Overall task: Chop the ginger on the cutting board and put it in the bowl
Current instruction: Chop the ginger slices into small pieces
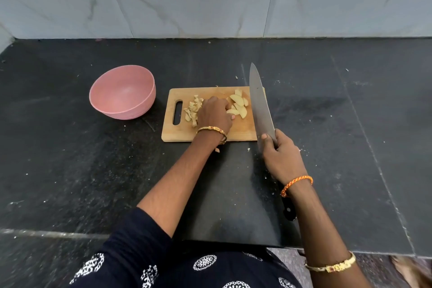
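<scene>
Fingers of the right hand (279, 154) wrap the knife (260, 105) handle nearer than the cutting board (177, 132). On the board, the left hand (215, 113) curls over ginger slices (239, 106); knuckles risk the blade. Left of it, the bowl (122, 92) waits.

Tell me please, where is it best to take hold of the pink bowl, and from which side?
Grip the pink bowl at its rim, from above on the right side, nearest the cutting board. It stands upright and open, seemingly empty, so fingers can probably hook over the thin rim, thumb outside; its curved wall offers no handle.
</scene>
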Action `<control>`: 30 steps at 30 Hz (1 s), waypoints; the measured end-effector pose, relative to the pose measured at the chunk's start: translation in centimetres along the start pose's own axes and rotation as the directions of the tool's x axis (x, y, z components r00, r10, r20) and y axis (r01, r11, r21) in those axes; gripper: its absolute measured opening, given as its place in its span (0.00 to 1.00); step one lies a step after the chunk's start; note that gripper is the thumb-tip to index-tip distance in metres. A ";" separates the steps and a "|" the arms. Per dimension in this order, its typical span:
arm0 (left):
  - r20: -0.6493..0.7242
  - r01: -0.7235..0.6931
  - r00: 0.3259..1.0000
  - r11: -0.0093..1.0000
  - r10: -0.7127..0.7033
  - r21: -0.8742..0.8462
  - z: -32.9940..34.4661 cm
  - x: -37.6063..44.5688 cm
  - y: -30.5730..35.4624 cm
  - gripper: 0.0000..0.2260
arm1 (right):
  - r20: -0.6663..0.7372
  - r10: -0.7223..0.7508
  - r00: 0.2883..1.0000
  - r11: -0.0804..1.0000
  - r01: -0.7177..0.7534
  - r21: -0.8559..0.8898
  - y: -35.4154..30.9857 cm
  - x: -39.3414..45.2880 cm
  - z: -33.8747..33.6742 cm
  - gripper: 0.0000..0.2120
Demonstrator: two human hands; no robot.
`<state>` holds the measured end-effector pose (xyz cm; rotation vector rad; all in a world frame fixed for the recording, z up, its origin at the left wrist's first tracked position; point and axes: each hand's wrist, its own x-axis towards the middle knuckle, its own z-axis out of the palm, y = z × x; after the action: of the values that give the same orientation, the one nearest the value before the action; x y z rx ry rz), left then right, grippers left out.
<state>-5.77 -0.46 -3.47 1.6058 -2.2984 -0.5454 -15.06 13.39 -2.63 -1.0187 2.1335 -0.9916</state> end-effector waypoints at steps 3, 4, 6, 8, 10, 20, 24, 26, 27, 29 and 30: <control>0.070 -0.065 0.995 0.998 0.064 0.002 -0.4 0.3 -0.5 0.12 | 0.010 -0.002 1.000 1.000 0.002 -0.005 0.4 -0.1 0.0 0.15; 0.088 -0.073 0.994 0.997 0.072 0.009 -0.5 0.3 -0.6 0.11 | 0.017 -0.005 1.000 1.000 0.005 -0.006 0.4 0.0 0.1 0.14; 0.115 -0.084 0.990 0.996 0.079 0.039 -0.7 0.4 -0.4 0.10 | 0.023 -0.011 1.000 1.000 0.011 -0.006 0.3 0.0 0.2 0.13; 0.145 -0.105 0.985 0.991 0.093 0.078 -0.7 0.3 -0.1 0.08 | 0.026 -0.019 0.999 1.000 0.019 0.002 0.1 0.0 0.3 0.12; 0.173 -0.115 0.980 0.988 0.096 0.104 -0.7 0.3 0.2 0.07 | 0.027 -0.024 0.999 1.000 0.023 0.013 0.0 0.0 0.3 0.12; -0.051 -0.134 0.989 0.990 0.137 0.050 -0.8 -0.8 -0.7 0.08 | 0.021 0.004 1.000 0.998 -0.005 0.066 0.7 0.1 0.1 0.12; -0.046 -0.119 0.992 0.992 0.122 0.052 -0.4 -2.0 -0.8 0.07 | 0.014 0.006 1.000 0.998 -0.006 0.064 0.7 0.1 -0.1 0.12; -0.073 -0.058 0.996 0.997 0.054 -0.051 -1.0 -1.6 -0.8 0.05 | 0.017 0.009 1.000 0.998 -0.011 0.069 0.7 0.2 -0.1 0.10; -0.075 -0.038 0.997 0.996 0.032 -0.079 -1.3 -1.3 -0.8 0.05 | 0.018 0.012 1.000 0.997 -0.013 0.074 0.6 0.2 -0.2 0.09; -0.046 -0.040 0.998 0.998 0.038 -0.038 -1.6 -0.9 -0.9 0.07 | 0.019 0.010 1.000 0.997 -0.011 0.080 0.5 0.2 -0.3 0.09; -0.013 -0.064 0.998 0.998 0.065 0.024 -1.6 -0.8 -1.0 0.09 | 0.017 0.006 1.000 0.997 -0.008 0.081 0.4 0.2 -0.3 0.09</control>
<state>-3.93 -0.20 -2.49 1.5349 -2.3456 -0.4924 -15.55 13.55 -2.81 -0.9761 2.0644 -1.0541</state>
